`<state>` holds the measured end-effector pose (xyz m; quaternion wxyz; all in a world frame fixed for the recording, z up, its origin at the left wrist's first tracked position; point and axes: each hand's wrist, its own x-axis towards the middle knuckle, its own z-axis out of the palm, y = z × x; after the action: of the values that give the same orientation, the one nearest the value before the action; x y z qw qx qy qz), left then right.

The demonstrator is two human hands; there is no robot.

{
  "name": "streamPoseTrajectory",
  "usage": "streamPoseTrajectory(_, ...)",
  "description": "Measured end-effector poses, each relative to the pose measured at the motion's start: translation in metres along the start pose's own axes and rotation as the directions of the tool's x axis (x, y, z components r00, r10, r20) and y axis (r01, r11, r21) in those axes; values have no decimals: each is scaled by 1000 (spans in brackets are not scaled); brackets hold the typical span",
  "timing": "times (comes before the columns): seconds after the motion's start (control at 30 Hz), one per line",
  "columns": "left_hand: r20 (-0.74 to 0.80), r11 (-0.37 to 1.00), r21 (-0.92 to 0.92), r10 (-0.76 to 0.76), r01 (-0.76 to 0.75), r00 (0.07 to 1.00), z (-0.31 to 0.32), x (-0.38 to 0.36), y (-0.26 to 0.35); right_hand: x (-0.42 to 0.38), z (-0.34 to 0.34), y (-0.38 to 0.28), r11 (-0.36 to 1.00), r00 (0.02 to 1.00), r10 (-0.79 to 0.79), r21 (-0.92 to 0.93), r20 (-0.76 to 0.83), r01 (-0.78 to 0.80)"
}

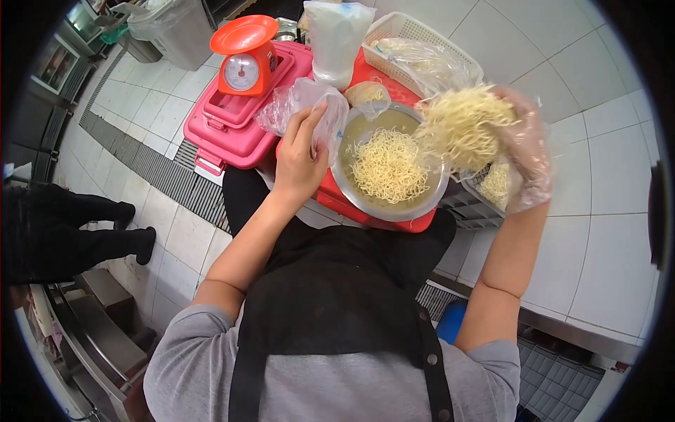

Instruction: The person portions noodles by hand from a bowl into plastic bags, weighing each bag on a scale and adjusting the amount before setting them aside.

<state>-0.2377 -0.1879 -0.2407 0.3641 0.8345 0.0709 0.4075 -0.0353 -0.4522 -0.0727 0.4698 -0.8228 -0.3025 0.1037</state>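
Note:
My right hand (526, 151), in a clear plastic glove, is closed round a big clump of yellow noodles (467, 126) above the right rim of a metal bowl (344, 165). More noodles (391, 165) lie heaped inside that bowl. Left of the bowl, my bare left hand (306, 151) holds a clear plastic bag (330, 116), its fingers curved against the film. A small knotted bag of noodles (368, 96) rests at the bowl's back rim.
An orange scale (242, 67) stands on a pink lidded box (232, 130). Behind the bowl are a white bag (336, 46) and a white basket (394, 24) with plastic bags. Grey crates (471, 207) sit lower right. Another person's legs (84, 228) show at far left.

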Motion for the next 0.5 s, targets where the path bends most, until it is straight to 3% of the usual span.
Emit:
streamPoseTrajectory(0.07, 4, 1000, -1, 3, -3, 1000, 0, -1, -2, 8, 13, 43, 946, 995, 65, 312, 80, -87)
streamPoseTrajectory(0.1, 6, 1000, 0, 4, -4, 1000, 0, -1, -3, -1, 38, 38, 952, 976, 207, 243, -65, -186)
streamPoseTrajectory(0.13, 0, 1000, 0, 1, -1, 1000, 1, -1, -3, -5, 50, 46, 979, 991, 134, 159, -5, -131)
streamPoseTrajectory(0.23, 26, 1000, -23, -16, 17, 1000, -2, -2, -3, 5, 77, 158, 954, 954, 146, 218, 263, -206)
streamPoseTrajectory(0.3, 19, 999, -48, -13, 14, 1000, 0, 0, -2, 1, 96, 162, 913, 875, 402, -195, 271, -359)
streamPoseTrajectory(0.33, 20, 999, -47, -9, 10, 1000, 1, 1, -1, -7, 107, 173, 937, 934, 223, -326, 279, -126)
streamPoseTrajectory(0.43, 62, 997, -71, -13, 17, 998, 8, 3, 5, -19, 138, 161, 788, 873, 281, -615, 398, 26)
streamPoseTrajectory(0.5, 117, 992, -121, -19, 33, 993, 16, 3, 12, -25, 150, 167, 775, 901, 268, -632, 340, 8)
